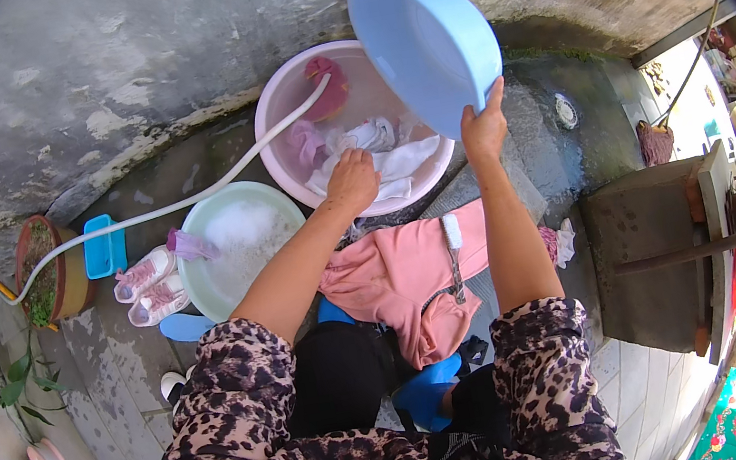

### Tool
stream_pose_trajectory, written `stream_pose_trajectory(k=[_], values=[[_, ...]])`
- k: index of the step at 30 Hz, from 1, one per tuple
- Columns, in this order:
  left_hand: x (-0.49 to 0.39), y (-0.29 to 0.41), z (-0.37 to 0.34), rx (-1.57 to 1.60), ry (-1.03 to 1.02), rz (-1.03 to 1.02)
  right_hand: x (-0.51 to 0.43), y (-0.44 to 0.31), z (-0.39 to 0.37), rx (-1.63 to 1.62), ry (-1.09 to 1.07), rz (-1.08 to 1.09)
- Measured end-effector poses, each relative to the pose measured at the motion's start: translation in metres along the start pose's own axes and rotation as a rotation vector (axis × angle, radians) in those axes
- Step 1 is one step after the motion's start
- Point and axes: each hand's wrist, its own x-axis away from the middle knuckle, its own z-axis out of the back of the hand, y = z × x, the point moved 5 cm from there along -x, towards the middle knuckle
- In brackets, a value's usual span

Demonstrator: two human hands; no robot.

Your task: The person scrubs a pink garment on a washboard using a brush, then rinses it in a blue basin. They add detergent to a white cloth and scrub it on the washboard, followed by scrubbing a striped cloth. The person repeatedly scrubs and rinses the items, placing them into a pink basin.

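Note:
My right hand [485, 119] grips the rim of a light blue plastic basin [436, 46], which is tilted on its side above a pink basin [263, 113]. In the pink basin lie wet white cloths [404, 163], a lilac cloth [305, 144] and a dark pink cloth [329, 95] in water. My left hand [353, 180] rests at the near part of that basin, over the white cloths; whether its fingers hold cloth is hidden. A pink garment [382, 271] lies in front of me with a scrub brush [453, 245] on it.
A white hose [210, 191] runs into the pink basin. At the left are a pale green basin [193, 286] of suds, pink-and-white shoes [159, 299], a blue tray [103, 246] and a plant pot [69, 277]. A concrete block structure [654, 257] stands at the right, a wall [166, 52] beyond the basins.

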Motion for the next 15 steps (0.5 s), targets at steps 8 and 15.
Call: stream_pose_trajectory(k=[8,15], values=[[-0.031,-0.021,-0.041,-0.006,-0.242,0.283,0.027,0.031,-0.093,0.112,-0.171,-0.100],[-0.063,-0.098,-0.081,-0.396,-0.730,0.304,0.018,0.109,-0.149,-0.472,-0.187,-0.180]])
